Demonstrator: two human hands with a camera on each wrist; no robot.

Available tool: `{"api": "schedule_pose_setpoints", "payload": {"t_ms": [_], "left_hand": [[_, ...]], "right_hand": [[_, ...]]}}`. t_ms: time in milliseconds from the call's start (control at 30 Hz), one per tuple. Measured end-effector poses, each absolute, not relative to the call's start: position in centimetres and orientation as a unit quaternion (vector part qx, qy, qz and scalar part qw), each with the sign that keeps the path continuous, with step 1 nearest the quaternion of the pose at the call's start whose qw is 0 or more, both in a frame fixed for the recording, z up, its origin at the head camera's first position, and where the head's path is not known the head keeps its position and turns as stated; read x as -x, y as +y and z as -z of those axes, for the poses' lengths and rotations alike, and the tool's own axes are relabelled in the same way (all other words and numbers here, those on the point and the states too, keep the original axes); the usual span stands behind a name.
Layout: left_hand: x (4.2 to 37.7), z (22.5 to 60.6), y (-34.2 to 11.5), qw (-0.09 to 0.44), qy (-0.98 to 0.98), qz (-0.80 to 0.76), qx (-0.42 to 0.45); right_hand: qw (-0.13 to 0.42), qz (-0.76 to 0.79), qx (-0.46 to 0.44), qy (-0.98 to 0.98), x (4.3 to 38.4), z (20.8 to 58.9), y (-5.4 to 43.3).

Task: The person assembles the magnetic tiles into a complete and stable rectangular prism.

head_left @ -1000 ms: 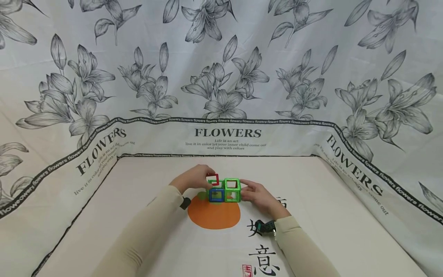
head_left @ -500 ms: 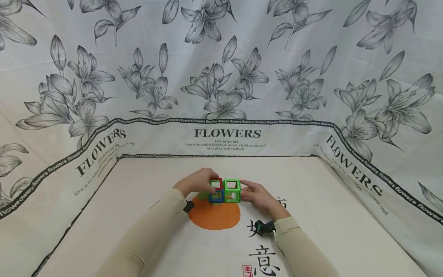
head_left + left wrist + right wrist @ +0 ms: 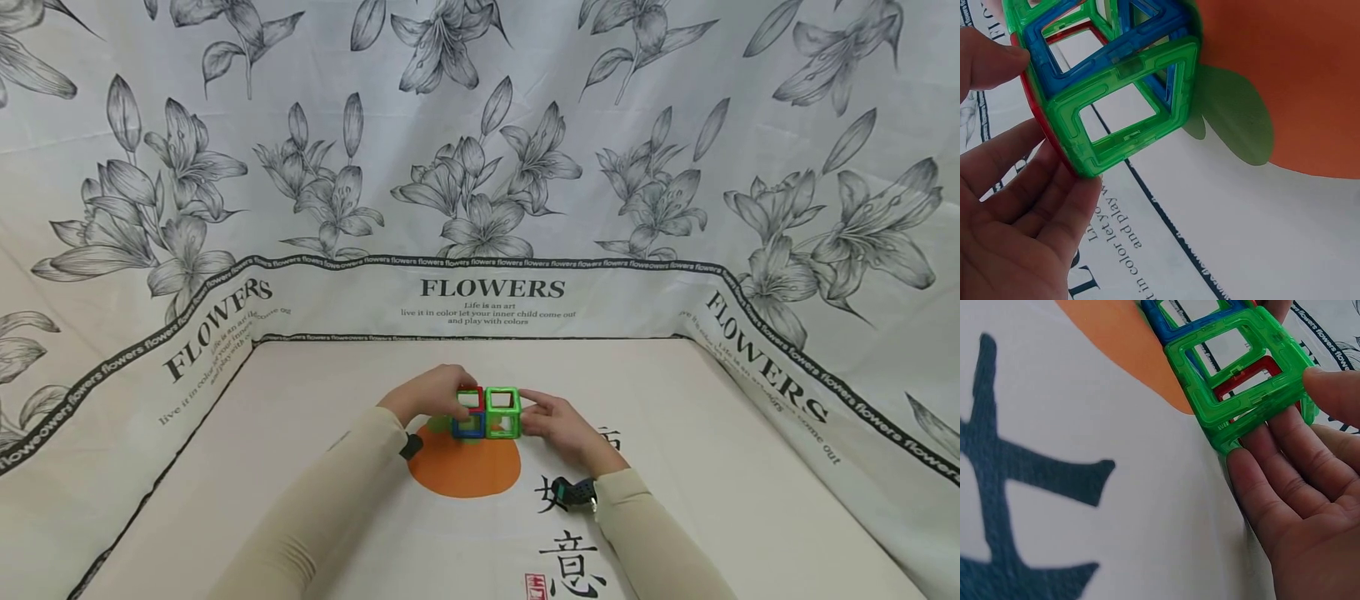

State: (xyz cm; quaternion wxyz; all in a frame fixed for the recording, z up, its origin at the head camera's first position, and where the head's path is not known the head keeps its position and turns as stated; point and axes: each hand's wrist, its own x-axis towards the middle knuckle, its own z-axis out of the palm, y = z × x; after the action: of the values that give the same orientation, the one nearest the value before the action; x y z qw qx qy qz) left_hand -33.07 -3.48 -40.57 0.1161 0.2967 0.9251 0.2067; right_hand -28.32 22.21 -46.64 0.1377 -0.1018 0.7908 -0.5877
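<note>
Two small cubes of see-through magnetic tiles stand side by side in the head view. The left one has a blue front tile (image 3: 468, 436) and a red square tile (image 3: 481, 400) on top. My left hand (image 3: 429, 394) holds that red tile by its edges; in the left wrist view the tile (image 3: 1040, 117) lies against a green tile (image 3: 1063, 128), thumb on one side and fingers on the other. The right-hand cube is green (image 3: 503, 411). My right hand (image 3: 558, 425) holds it by its right side, with the thumb and fingers on its edges (image 3: 1200, 400).
A printed orange shape (image 3: 465, 475) with green leaves lies on the pale table cloth (image 3: 315, 517) under and before the cubes. Black characters (image 3: 573, 567) are printed at the right. A flower-patterned curtain (image 3: 487, 304) closes off the back and sides.
The red tile, held raised and tilted over the left cube, has come down onto its top with my left hand, which moved slightly right. My right hand has stayed on the green cube.
</note>
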Motion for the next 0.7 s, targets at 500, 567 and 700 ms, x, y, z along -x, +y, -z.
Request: {"api": "schedule_pose_setpoints", "payload": {"t_ms": [500, 567, 700], "left_hand": [[32.93, 40.80, -3.52, 0.110, 0.923, -0.218, -0.297], [32.92, 40.74, -3.58, 0.110, 0.923, -0.219, -0.297], [32.82, 40.49, -3.67, 0.109, 0.920, -0.222, -0.303]], "right_hand": [[0.137, 0.595, 0.098, 0.786, 28.37, 46.77, 22.12], [0.136, 0.595, 0.100, 0.786, 28.37, 46.77, 22.13], [0.135, 0.598, 0.094, 0.785, 28.33, 46.60, 22.07]]}}
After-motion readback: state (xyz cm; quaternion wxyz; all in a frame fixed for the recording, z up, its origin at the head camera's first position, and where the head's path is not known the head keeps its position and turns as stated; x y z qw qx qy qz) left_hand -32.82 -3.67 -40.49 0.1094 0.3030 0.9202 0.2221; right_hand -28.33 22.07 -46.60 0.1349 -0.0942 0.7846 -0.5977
